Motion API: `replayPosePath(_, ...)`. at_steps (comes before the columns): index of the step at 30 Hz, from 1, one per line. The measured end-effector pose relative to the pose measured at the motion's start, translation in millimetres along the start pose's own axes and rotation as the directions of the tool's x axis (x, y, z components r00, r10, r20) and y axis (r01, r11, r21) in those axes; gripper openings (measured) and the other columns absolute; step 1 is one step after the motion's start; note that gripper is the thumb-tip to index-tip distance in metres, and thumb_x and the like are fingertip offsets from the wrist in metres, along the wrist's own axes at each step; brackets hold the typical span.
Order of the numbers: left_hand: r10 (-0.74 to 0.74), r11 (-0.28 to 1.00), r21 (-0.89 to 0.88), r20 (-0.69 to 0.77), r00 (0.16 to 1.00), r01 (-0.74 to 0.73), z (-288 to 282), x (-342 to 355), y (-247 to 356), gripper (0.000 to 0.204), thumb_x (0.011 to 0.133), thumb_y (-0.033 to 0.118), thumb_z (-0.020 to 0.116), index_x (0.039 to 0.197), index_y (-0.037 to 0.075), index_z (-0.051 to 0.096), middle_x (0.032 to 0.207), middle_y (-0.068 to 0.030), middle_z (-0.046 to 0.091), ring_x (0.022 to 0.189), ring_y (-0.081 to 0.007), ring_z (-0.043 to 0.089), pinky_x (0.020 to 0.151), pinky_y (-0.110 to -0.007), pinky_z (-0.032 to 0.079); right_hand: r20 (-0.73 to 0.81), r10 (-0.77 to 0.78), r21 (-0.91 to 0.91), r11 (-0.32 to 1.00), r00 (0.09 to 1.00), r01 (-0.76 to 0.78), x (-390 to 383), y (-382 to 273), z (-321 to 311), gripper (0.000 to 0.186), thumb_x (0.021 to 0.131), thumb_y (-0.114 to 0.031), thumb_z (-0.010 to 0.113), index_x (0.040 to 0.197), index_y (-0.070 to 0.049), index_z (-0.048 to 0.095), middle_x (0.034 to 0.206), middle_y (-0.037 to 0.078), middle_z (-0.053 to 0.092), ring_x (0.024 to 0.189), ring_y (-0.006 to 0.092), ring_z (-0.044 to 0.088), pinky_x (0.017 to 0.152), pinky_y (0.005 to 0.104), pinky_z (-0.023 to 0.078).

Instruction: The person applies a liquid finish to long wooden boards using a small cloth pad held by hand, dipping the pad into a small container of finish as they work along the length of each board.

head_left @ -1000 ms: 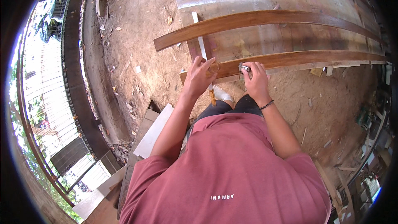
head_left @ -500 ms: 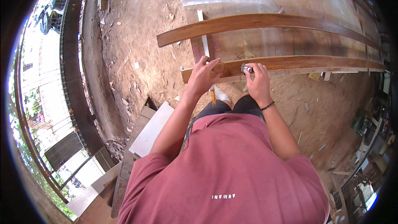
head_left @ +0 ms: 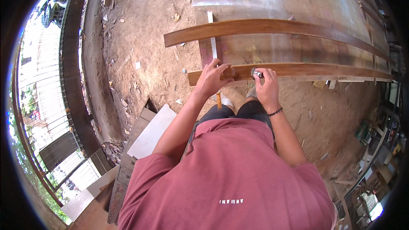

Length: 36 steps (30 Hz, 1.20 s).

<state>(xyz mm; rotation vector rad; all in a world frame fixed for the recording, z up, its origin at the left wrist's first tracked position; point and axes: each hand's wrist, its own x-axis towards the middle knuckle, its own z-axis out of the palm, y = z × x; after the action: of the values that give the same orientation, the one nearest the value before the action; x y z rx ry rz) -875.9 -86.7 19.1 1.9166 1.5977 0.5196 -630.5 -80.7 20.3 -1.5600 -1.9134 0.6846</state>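
Amber cuplike object (head_left: 229,73), contents unclear: left hand (head_left: 210,79) clamps it; right hand (head_left: 268,88), silvery piece (head_left: 257,74).

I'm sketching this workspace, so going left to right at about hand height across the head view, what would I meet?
Wire mesh fence, dark strip alongside, small white scrap, left hand, right hand.

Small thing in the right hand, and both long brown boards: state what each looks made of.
Small silvery object: possibly metal, by its shine, but too small to be sure. Near board: apparently wood, stained or varnished, by its brown streaks and soft gloss. Far board: likewise, with matching colour and sheen.
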Motion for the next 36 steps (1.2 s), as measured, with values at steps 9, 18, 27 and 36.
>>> replayPosePath(9, -0.012, 0.996, -0.084, -0.084, 0.996, 0.005, -11.3, -1.4, 6.9, 0.057, 0.077, 0.027, 0.090, 0.127, 0.010, 0.072, 0.114, -0.0122, 0.061, 0.101, -0.0313, 0.064, 0.091, -0.042, 0.053, 0.033, -0.007, -0.039, 0.999, 0.999, 0.009, 0.8, -4.7, -1.4, 0.018, 0.091, -0.008, 0.070, 0.108, -0.004, 0.066, 0.100, 0.013, 0.066, 0.099, 0.0350, 0.060, 0.088, 0.0445, 0.049)
replayPosePath(18, -0.445, 0.577, -0.789, -0.085, 0.892, 0.213, -18.6, -62.0, -47.0, 0.061, 0.083, 0.014, 0.089, 0.137, 0.008, 0.063, 0.122, -0.0065, 0.070, 0.104, -0.0135, 0.067, 0.085, -0.031, 0.056, 0.163, -0.187, -0.079, 0.976, 0.969, 0.202, 1.2, -14.5, 36.0, 0.021, 0.092, -0.008, 0.069, 0.110, -0.002, 0.062, 0.102, 0.015, 0.062, 0.100, 0.0351, 0.059, 0.092, 0.0443, 0.049)
replayPosePath(27, -0.730, 0.420, -0.898, -0.250, 0.636, 0.129, 9.5, -135.9, -111.6, 0.037, 0.106, 0.026, 0.065, 0.135, 0.005, 0.060, 0.120, -0.0047, 0.071, 0.101, -0.0132, 0.069, 0.082, -0.027, 0.052, 0.353, -0.475, -0.057, 0.849, 0.806, 0.525, 3.0, -97.4, 145.7, 0.017, 0.094, -0.008, 0.061, 0.108, 0.000, 0.062, 0.103, 0.015, 0.060, 0.101, 0.0304, 0.059, 0.089, 0.0379, 0.053)
replayPosePath(36, -0.837, 0.178, -0.984, -0.161, 0.522, -0.017, 18.5, -148.5, -116.8, 0.040, 0.108, 0.037, 0.059, 0.131, 0.004, 0.062, 0.122, -0.0084, 0.073, 0.096, -0.0135, 0.070, 0.082, -0.027, 0.053, 0.200, -0.437, -0.023, 0.893, 0.877, 0.450, 17.8, -105.1, 110.5, 0.017, 0.093, -0.010, 0.068, 0.109, -0.003, 0.065, 0.100, 0.014, 0.063, 0.098, 0.0302, 0.060, 0.088, 0.0430, 0.050)
